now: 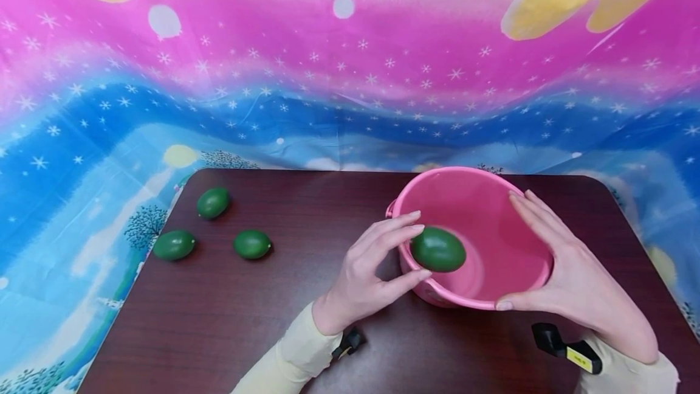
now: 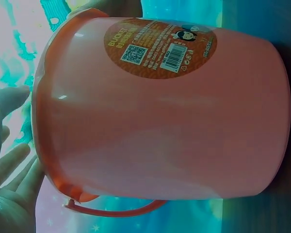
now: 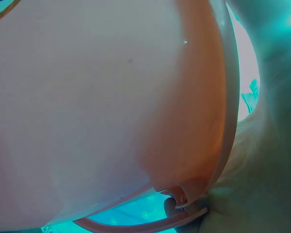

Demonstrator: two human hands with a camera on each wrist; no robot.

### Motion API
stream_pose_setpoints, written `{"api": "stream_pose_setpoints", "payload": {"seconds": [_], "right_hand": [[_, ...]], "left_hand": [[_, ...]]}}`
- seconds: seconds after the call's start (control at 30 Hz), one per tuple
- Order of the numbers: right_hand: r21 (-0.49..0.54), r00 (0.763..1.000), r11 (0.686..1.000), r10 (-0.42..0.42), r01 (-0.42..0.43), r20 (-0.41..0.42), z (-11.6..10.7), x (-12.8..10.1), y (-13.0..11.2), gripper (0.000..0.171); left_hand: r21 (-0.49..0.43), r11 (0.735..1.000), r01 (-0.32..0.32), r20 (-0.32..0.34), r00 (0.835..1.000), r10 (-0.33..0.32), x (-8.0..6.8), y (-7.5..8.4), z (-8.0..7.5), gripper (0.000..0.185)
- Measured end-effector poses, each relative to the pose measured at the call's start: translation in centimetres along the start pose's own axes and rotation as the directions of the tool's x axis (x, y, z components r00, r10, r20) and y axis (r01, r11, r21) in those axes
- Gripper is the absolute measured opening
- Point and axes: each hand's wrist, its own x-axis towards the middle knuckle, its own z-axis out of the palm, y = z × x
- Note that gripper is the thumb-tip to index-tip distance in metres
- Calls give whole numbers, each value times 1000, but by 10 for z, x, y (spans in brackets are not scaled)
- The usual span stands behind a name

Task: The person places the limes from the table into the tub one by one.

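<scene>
A pink bucket (image 1: 500,230) stands on the table, its mouth tilted into view. My left hand (image 1: 365,269) reaches over the bucket's left rim, fingers and thumb spread apart. Just past those fingertips a green lime (image 1: 439,250) shows inside the bucket mouth, overlapping the inner wall in the head view. On the right side, my right hand (image 1: 582,278) holds the rim, fingers at the far right and thumb along the near edge. In the left wrist view the bucket's outer wall (image 2: 160,126) fills most of the picture, and the lime is hidden there.
Three more limes lie at the table's left: one lime (image 1: 213,203) farther back, another lime (image 1: 174,245) near the left edge, a third lime (image 1: 252,244) nearer the middle. The bucket's handle (image 2: 116,211) hangs at its side. A patterned cloth (image 1: 339,78) rises behind the dark table (image 1: 219,321).
</scene>
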Motion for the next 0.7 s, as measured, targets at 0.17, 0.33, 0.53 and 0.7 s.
{"api": "stream_pose_setpoints", "payload": {"seconds": [0.17, 0.33, 0.53, 0.7], "right_hand": [[0, 1000, 1000, 7, -7, 4, 0, 0, -1, 139], [7, 1000, 1000, 13, -13, 4, -1, 0, -1, 139], [18, 1000, 1000, 12, -12, 4, -1, -1, -1, 137], [16, 1000, 1000, 2, -2, 0, -1, 0, 0, 139]], "left_hand": [[-9, 1000, 19, -19, 1000, -19, 0, -1, -3, 65], [-18, 999, 27, -37, 999, -27, 0, -2, -6, 60], [-9, 1000, 21, -56, 998, -21, 1, -4, -10, 58], [0, 998, 70, -63, 996, -70, 0, -5, -16, 58]]}}
